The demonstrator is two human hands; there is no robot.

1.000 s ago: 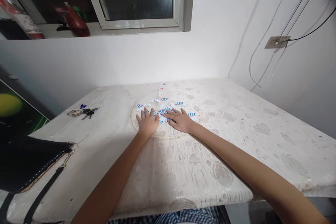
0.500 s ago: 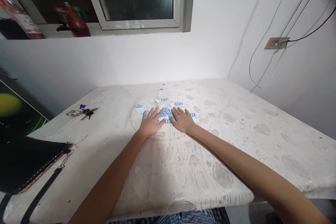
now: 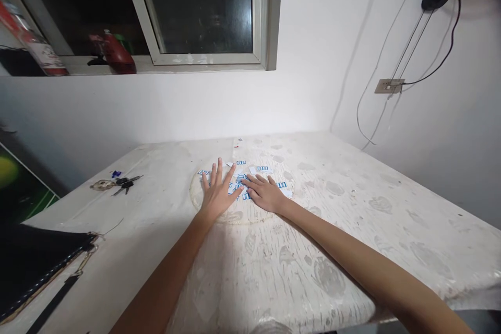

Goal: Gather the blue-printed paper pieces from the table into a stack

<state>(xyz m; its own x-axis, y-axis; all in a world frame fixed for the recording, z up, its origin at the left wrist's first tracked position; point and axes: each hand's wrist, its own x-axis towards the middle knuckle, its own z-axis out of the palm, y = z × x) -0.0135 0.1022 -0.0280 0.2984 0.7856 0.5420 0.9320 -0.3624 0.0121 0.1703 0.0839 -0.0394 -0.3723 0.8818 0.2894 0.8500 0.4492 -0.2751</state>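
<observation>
Small white paper cards with blue printed bars (image 3: 262,168) lie loosely spread on a round, pale mat-like patch (image 3: 250,217) of the table. Over the left part of them is my left hand (image 3: 217,193), palm down with its fingers spread wide. My right hand (image 3: 266,194) rests flat on the cards at the right, its fingers stretched toward the left hand. Neither hand grips a card. Some cards are hidden beneath both palms.
A bunch of keys (image 3: 126,182) lies on the pale tablecloth (image 3: 164,188) at the left, near a black bag (image 3: 43,255) with a strap. A red bottle (image 3: 117,55) stands on the window sill. A socket (image 3: 389,86) with cables is on the right wall.
My left hand has spread its fingers wider, and the right hand's fingertips have shifted left over the cards. The whole view has tilted up slightly and turned right.
</observation>
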